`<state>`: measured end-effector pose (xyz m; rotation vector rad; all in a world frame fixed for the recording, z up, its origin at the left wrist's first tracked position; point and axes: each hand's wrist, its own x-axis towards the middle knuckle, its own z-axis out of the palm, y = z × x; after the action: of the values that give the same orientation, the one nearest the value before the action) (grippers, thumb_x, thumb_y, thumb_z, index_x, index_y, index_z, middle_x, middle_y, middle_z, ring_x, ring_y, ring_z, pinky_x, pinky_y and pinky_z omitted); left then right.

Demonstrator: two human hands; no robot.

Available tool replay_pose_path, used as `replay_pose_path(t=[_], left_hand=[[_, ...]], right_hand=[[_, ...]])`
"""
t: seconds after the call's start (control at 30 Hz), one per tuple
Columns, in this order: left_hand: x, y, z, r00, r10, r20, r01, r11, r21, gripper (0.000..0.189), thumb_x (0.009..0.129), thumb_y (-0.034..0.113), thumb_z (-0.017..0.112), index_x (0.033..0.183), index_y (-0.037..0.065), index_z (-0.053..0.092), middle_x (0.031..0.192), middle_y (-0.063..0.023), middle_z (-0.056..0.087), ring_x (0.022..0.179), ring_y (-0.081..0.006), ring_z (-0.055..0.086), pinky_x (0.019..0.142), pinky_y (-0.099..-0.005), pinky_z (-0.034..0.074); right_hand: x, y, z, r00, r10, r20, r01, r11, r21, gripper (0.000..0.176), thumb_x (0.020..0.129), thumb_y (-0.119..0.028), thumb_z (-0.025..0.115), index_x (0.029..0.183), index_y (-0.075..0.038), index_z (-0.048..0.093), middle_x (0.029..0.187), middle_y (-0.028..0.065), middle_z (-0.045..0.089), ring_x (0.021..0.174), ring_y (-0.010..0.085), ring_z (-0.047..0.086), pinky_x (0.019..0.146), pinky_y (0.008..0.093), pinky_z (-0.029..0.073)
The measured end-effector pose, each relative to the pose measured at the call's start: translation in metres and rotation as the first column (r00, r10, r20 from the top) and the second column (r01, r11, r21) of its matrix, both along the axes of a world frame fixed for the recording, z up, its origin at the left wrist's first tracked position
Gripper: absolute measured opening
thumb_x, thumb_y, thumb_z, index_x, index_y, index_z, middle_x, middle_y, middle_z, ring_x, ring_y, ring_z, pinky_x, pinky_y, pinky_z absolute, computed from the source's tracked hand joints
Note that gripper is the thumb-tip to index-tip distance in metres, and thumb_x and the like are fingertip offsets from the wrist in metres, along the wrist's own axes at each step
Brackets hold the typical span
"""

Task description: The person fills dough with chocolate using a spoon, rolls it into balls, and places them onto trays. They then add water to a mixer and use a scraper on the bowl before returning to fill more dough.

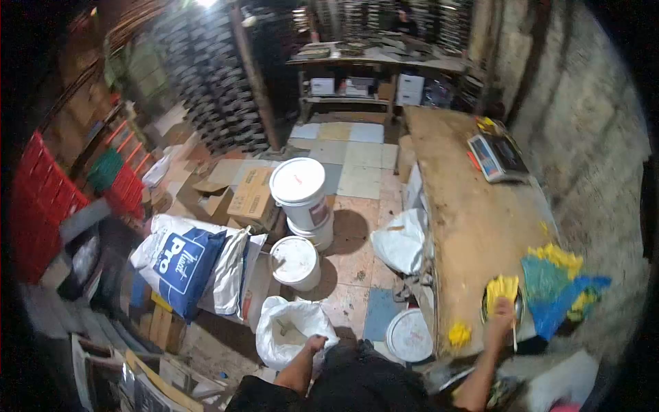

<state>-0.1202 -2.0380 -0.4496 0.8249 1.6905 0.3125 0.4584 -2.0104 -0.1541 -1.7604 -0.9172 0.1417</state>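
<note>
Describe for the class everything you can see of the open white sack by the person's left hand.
The white sack looks like soft, thin plastic or woven fabric. Its wide mouth gapes upward, with a creased, uneven rim and crumpled sides. It sits upright on the floor, just nearer the person than a lidded white bucket. The left hand grips its rim on the right. Something pale shows inside, too indistinct to name.

"Pro" on blue-white sack
</note>
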Motion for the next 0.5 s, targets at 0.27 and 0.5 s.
replay_pose_path(t=[0.27,0.5], left_hand=[[-0.038,0.129,-0.005,0.964,0.249,-0.091,-0.243,0.967,0.077,0.040,0.079,0.040,0.057,0.091,0.005,0.073,0.079,-0.0166,0.069,0.078,-0.0240,0.067,0.072,-0.0365,0.051],[-0.073,0.195,-0.005,0.803,0.534,-0.264,-0.474,0.842,0.258,0.035,0.079,0.034,0.060,0.091,0.003,0.070,0.087,-0.0206,0.069,0.085,-0.0323,0.067,0.077,-0.0428,0.050]], right_hand=[[-0.214,0.303,-0.134,0.400,0.880,0.257,-0.596,0.463,-0.656,0.022,0.079,-0.021,0.063,0.091,-0.004,0.068,0.090,0.0200,0.066,0.080,0.0289,0.064,0.068,0.0363,0.052],[-0.113,0.374,-0.276,0.316,0.918,-0.239,-0.106,-0.217,-0.970,0.042,0.076,-0.038,0.056,0.094,-0.002,0.069,0.103,0.0232,0.065,0.095,0.0375,0.064,0.081,0.0456,0.050]])
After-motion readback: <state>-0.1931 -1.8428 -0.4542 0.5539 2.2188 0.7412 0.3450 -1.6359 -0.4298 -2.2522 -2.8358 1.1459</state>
